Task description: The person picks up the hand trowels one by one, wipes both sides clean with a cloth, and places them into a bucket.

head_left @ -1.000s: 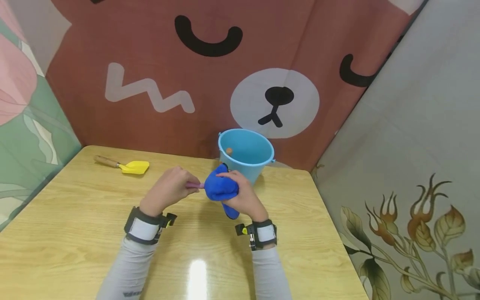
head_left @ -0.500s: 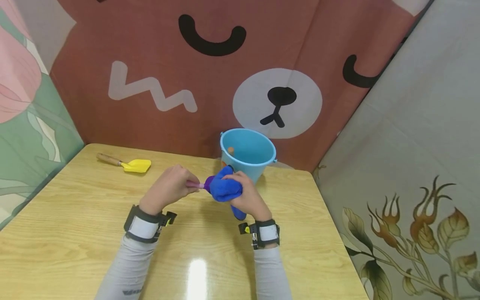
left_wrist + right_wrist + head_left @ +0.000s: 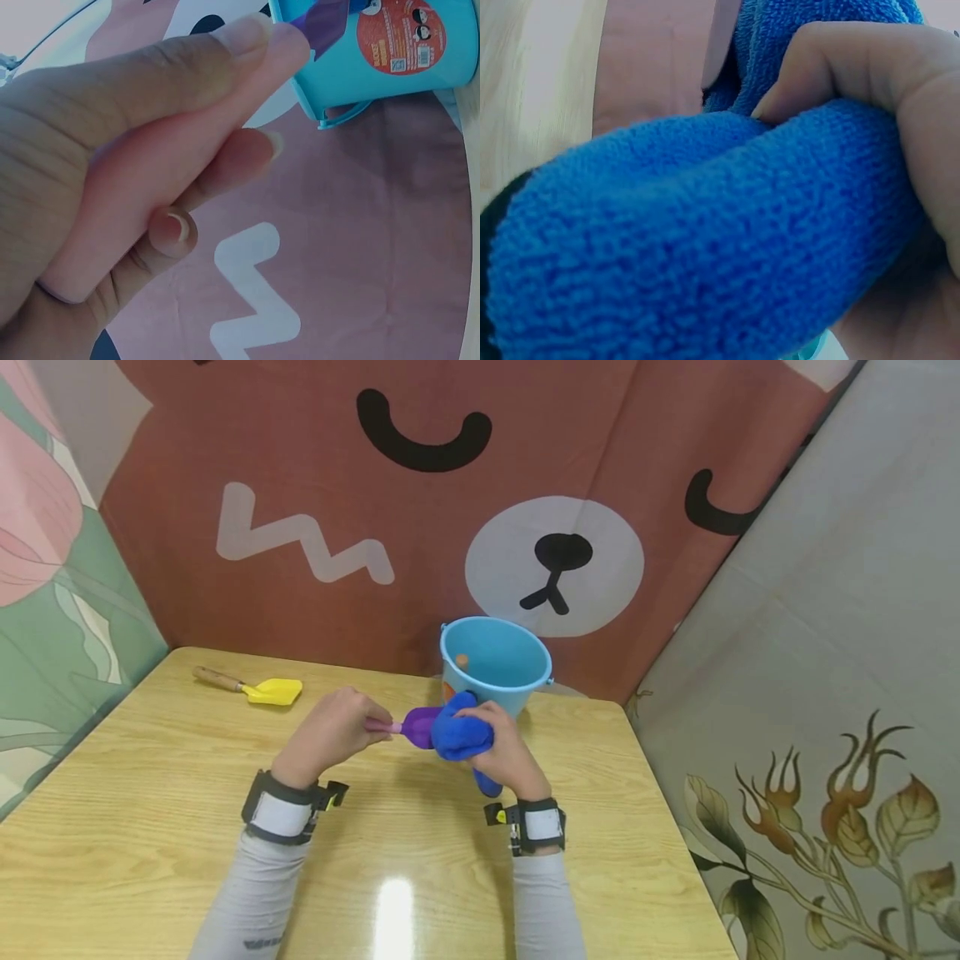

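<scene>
L hand (image 3: 330, 735) had a toy shovel (image 3: 418, 727) by its pink handle (image 3: 150, 180), pinched btwn thumb on one side & curled fingertips on the other. Purple blade stuck out just past those fingertips, pointing twd R hand (image 3: 501, 752); its far end went out of sight at the blue terry cloth (image 3: 459, 737). R hand's thumb & fingers were curled round the cloth, bunching it into a thick fold; a dark-edged tail hung below the R fingers. Couldn't tell if cloth wrapped the blade's underside too. Light-blue bucket (image 3: 510, 700) stood upright just beyond the R fingertips, round orange-red sticker (image 3: 397, 37) on its wall; unclear if cloth touched it. Yellow trowel (image 3: 273, 692) w/ wooden grip lay on the wood-grain table (image 3: 600, 843), well apart from the L fingers, out past them on that side. Bear-print curtain (image 3: 315, 618) hung behind, past both hands' fingers.
</scene>
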`<state>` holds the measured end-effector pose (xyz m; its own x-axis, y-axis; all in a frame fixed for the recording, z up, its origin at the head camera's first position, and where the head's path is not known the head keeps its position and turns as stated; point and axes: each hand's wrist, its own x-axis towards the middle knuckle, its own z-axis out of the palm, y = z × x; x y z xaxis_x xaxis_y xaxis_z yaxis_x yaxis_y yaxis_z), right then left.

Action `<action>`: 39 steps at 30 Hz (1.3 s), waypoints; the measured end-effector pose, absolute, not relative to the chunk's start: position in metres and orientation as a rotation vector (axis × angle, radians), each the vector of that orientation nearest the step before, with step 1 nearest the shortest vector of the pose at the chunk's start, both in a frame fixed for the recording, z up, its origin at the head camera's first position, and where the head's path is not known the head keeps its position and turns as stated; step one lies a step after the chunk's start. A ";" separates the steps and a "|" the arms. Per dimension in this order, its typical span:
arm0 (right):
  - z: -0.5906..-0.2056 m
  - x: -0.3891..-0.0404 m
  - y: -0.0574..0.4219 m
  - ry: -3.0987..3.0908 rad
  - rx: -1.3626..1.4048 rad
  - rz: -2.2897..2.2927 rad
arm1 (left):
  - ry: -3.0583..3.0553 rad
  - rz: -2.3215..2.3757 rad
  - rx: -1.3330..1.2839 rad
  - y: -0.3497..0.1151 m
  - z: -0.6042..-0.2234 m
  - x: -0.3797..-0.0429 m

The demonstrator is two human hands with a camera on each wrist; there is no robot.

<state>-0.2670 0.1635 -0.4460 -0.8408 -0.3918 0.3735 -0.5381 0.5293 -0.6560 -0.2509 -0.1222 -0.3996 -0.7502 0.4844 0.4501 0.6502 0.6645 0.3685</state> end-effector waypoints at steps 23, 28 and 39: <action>-0.434 -0.263 0.181 -2.527 0.704 1.288 | -2.578 -0.911 -0.804 -0.147 -0.393 -0.245; -0.436 -0.266 0.181 -2.407 0.745 1.327 | -2.589 -0.842 -0.806 -0.140 -0.392 -0.244; -0.430 -0.260 0.158 -2.359 0.876 1.281 | -2.658 -0.802 -0.858 -0.117 -0.396 -0.246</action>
